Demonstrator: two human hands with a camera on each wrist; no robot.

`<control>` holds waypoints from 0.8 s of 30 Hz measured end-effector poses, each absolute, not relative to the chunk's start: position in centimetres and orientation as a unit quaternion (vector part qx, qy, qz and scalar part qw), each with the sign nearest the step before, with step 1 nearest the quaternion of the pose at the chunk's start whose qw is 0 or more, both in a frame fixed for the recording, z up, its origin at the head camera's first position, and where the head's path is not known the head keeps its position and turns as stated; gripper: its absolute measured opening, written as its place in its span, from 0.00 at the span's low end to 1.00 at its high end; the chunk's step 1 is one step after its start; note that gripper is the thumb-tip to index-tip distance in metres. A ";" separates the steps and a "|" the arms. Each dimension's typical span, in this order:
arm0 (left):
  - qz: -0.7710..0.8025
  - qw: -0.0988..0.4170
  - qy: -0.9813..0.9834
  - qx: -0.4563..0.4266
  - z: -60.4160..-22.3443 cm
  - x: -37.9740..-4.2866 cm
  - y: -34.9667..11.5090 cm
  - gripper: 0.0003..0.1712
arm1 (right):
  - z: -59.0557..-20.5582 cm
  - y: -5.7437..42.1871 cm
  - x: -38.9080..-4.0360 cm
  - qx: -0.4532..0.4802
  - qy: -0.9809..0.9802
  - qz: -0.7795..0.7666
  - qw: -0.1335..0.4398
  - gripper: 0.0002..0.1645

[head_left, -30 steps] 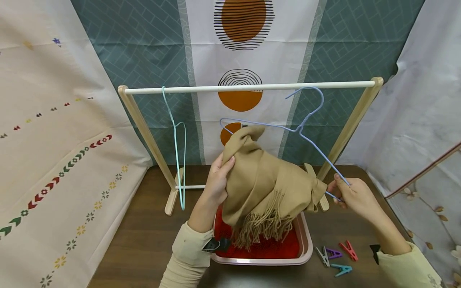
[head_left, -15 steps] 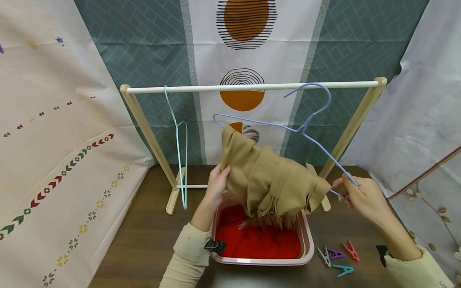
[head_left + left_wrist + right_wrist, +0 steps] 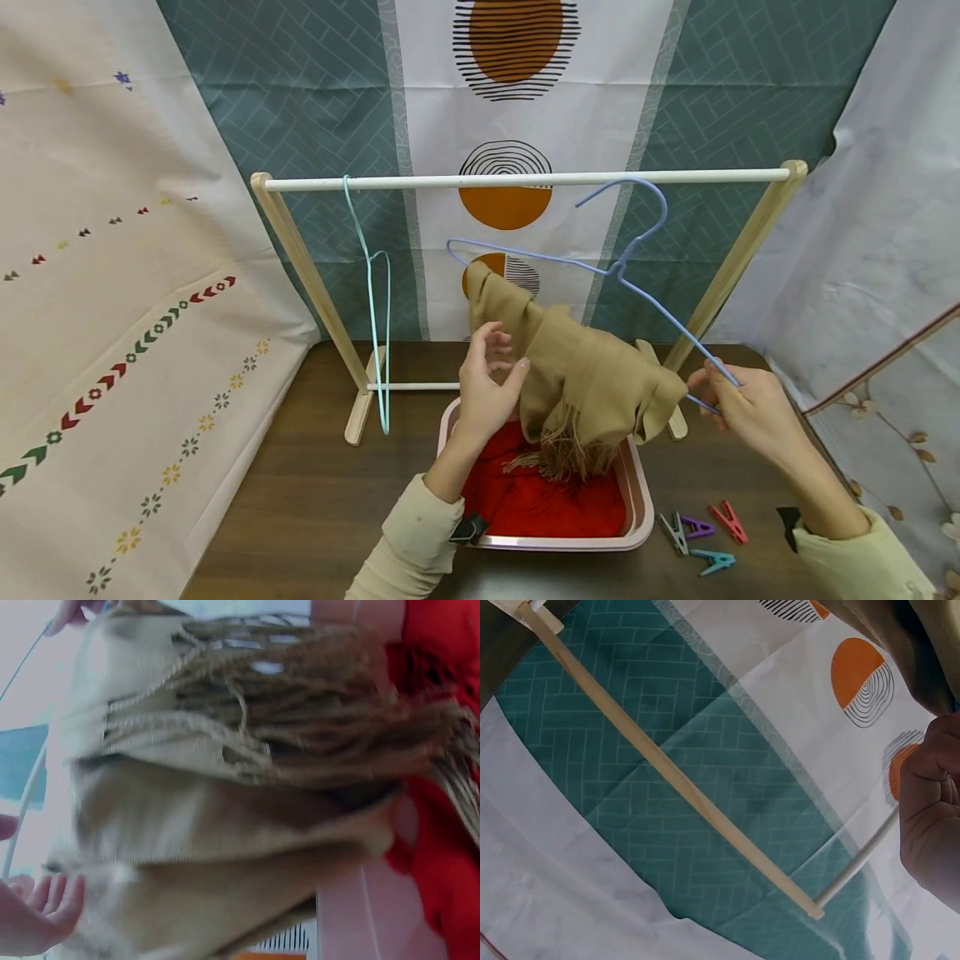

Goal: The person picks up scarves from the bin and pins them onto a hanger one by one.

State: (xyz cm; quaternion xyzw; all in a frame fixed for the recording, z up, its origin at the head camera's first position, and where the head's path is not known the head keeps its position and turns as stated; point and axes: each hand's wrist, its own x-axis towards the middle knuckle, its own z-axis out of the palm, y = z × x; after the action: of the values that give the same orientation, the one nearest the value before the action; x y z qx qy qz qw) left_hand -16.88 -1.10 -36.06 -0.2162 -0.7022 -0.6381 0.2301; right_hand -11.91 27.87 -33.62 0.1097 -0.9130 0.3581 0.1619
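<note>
A tan fringed scarf (image 3: 592,367) is draped over the lower bar of a periwinkle-blue clothes hanger (image 3: 667,313), its fringe hanging down over the basin. The right hand (image 3: 753,412) grips the hanger's right end; in the right wrist view only part of that hand (image 3: 932,817) shows. Beside the scarf's left part is the left hand (image 3: 483,392), fingers loosely bent and nothing held between them. The left wrist view has the left hand (image 3: 37,919) at the scarf's edge; whether it touches the cloth I cannot tell. Scarf folds hide most of the hanger's lower bar.
A rack with a white rail (image 3: 420,182) stands behind, a mint-green hanger (image 3: 369,308) hanging at its left. Below the scarf is a pink basin (image 3: 641,508) with red cloth (image 3: 555,508) in it. Several clothespins (image 3: 712,562) lie on the table at right.
The scarf's left part was lowered and spread along the hanger bar. The left hand then let go of the scarf and moved slightly right. The right hand still holds the hanger.
</note>
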 end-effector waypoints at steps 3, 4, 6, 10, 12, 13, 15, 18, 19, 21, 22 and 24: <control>-0.640 0.170 -0.715 -0.222 -37.0 -17.6 -0.3 0.33 | -33.6 27.8 -12.0 0.107 -0.914 0.360 0.155 0.26; -0.637 0.156 -0.721 -0.222 -37.3 -17.8 0.0 0.34 | -33.6 27.8 -12.0 0.107 -0.913 0.362 0.154 0.26; -0.615 0.148 -0.740 -0.227 -37.6 -17.9 0.6 0.36 | -33.6 27.6 -12.0 0.107 -0.913 0.365 0.150 0.26; -0.564 0.173 -0.765 -0.259 -37.6 -17.5 2.1 0.36 | -33.5 27.2 -12.0 0.109 -0.912 0.369 0.145 0.25; -0.532 0.192 -0.780 -0.268 -37.4 -17.2 3.0 0.36 | -33.5 27.0 -12.0 0.108 -0.913 0.367 0.144 0.25; -0.513 0.200 -0.790 -0.268 -37.3 -17.0 3.4 0.36 | -33.5 26.8 -12.0 0.108 -0.912 0.368 0.144 0.24; -0.472 0.220 -0.811 -0.265 -37.3 -16.6 4.2 0.34 | -33.5 26.5 -12.1 0.108 -0.912 0.368 0.144 0.23; -0.435 0.249 -0.824 -0.265 -37.3 -16.5 5.0 0.27 | -33.6 26.1 -12.1 0.113 -0.911 0.368 0.148 0.23; -0.431 0.259 -0.821 -0.270 -37.3 -16.5 5.1 0.24 | -33.6 26.0 -12.1 0.115 -0.911 0.366 0.149 0.23; -0.433 0.277 -0.806 -0.294 -37.3 -16.8 5.2 0.18 | -33.6 25.8 -12.2 0.118 -0.914 0.360 0.149 0.24; -0.436 0.280 -0.798 -0.308 -37.2 -16.9 5.1 0.17 | -33.6 25.7 -12.2 0.118 -0.915 0.358 0.148 0.24; -0.434 0.292 -0.783 -0.337 -36.8 -17.2 4.8 0.14 | -33.6 25.6 -12.3 0.115 -0.917 0.353 0.142 0.25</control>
State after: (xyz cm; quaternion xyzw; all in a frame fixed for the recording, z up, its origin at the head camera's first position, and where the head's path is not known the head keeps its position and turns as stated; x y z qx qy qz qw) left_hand -17.15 4.85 -36.82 -0.3369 -0.7831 -0.4339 0.2917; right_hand -12.34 25.59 -33.61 0.1146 -0.9175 0.3533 0.1423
